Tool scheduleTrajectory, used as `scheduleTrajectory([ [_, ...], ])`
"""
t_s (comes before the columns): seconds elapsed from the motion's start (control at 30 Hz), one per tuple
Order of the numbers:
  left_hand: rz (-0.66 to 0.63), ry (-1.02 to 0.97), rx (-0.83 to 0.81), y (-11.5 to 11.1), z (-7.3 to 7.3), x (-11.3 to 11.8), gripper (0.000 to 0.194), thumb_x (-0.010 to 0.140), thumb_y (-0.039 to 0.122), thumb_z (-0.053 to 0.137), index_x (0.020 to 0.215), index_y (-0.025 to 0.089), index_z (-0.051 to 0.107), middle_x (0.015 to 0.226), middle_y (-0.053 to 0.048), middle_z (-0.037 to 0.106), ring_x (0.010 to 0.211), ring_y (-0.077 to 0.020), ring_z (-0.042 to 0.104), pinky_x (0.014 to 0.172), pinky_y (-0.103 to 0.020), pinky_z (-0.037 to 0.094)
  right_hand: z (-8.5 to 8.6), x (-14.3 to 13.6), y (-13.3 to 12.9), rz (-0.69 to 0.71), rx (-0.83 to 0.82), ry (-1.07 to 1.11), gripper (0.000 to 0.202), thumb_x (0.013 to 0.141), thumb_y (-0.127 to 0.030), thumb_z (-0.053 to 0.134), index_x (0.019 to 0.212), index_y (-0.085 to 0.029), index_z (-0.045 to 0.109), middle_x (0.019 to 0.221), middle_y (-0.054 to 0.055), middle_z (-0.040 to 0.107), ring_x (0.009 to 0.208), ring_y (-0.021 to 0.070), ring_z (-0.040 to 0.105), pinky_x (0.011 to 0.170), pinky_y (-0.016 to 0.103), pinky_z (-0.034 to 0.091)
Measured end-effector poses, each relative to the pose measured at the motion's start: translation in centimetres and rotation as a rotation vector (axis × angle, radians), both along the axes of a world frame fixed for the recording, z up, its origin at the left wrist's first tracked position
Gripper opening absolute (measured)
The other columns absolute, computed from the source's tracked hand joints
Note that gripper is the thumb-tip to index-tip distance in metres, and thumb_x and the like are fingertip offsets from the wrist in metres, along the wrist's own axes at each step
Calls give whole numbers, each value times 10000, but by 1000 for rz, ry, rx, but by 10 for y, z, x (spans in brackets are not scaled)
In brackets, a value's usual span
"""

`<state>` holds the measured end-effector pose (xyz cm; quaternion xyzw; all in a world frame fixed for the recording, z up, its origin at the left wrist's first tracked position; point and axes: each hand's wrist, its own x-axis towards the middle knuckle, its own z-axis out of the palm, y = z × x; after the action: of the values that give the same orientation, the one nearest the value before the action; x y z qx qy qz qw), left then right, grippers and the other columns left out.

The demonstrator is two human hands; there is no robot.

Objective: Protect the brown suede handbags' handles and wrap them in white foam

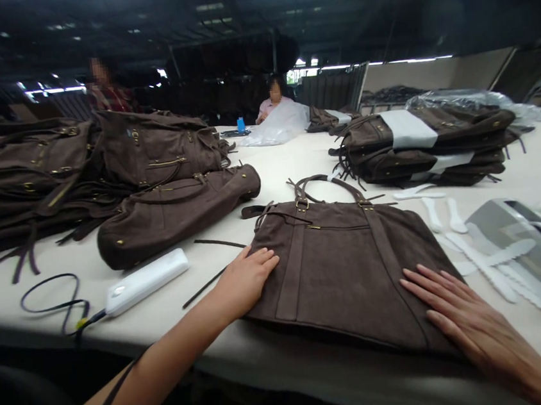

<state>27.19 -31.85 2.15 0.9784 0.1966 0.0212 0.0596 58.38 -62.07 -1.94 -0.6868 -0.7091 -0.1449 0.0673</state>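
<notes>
A dark brown handbag [340,272] lies flat at the table's front edge, its two handles [326,180] pointing away from me. It has a zip pocket near the top and two vertical straps with brass-coloured fittings. My left hand [249,275] rests on the bag's left side, fingers stretched out. On its lower right part lies my right hand [471,317], flat with the fingers extended. Thin dark straps [211,279] trail on the table beside my left hand.
More brown bags [148,144] are piled at left. At right stand bags with white wraps [428,141], white plastic strips [484,264] and a grey tape dispenser [526,246]. A white corded device [146,283] lies front left. A person [272,102] sits behind clear plastic [276,124]; another [111,93] is further left.
</notes>
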Motion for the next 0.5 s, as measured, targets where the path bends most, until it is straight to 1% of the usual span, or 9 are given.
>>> scheduleTrajectory([
  [0.07,22,36,100,-10,14,9,425,899,72,365,1225,161,623,1257,-133,641,1203,-282,571,1098,-495,312,0,-2,-1,-36,-33,15,532,980,-377,370,1502,-293,308,1515,9,381,1410,243,330,1158,474,269],
  [0.13,-7,1,136,-23,30,22,439,896,71,356,1237,156,618,1217,-138,660,1169,-291,591,1077,-503,340,2,-6,-1,-73,-60,49,518,987,-381,367,1497,-309,312,1516,3,378,1417,240,316,1158,487,264],
  [0.2,-104,-119,118,-39,43,36,428,944,140,348,1311,172,565,1283,-114,626,1226,-263,553,1105,-468,330,5,-10,0,-101,-76,79,499,997,-371,354,1491,-311,324,1516,1,377,1421,233,306,1157,490,261],
  [0.27,-261,-229,71,-55,47,50,418,996,261,340,1378,191,496,1370,-76,567,1322,-214,462,1152,-408,281,9,-14,1,-115,-80,89,482,1006,-360,333,1485,-302,338,1519,-3,372,1427,227,294,1159,489,254],
  [0.3,-342,-247,48,-61,44,55,432,1003,326,351,1399,201,468,1408,-62,533,1366,-203,405,1175,-400,239,10,-15,1,-118,-80,89,478,1010,-357,326,1483,-298,341,1521,-5,366,1430,225,286,1161,488,248],
  [0.37,-438,-217,9,-70,29,62,473,988,412,396,1426,237,433,1476,-55,454,1427,-226,295,1196,-446,162,12,-18,0,-124,-82,86,481,1011,-359,328,1488,-291,331,1528,-6,353,1437,226,269,1165,487,236],
  [0.4,-441,-181,-10,-72,18,64,494,976,436,417,1438,260,415,1504,-60,413,1444,-251,253,1193,-487,138,12,-20,0,-133,-80,82,488,1010,-365,334,1491,-287,324,1532,-3,345,1440,229,260,1166,489,229],
  [0.43,-414,-143,-28,-73,7,64,514,965,455,433,1449,283,395,1526,-66,375,1452,-276,226,1185,-527,126,12,-21,0,-146,-78,77,494,1009,-372,340,1494,-281,318,1536,0,336,1443,232,252,1167,491,222],
  [0.5,-332,-83,-68,-71,-12,63,535,961,478,424,1466,318,351,1551,-74,322,1452,-301,216,1168,-570,137,11,-24,-1,-174,-73,62,501,1008,-379,342,1496,-272,313,1546,5,313,1446,234,244,1167,493,213],
])
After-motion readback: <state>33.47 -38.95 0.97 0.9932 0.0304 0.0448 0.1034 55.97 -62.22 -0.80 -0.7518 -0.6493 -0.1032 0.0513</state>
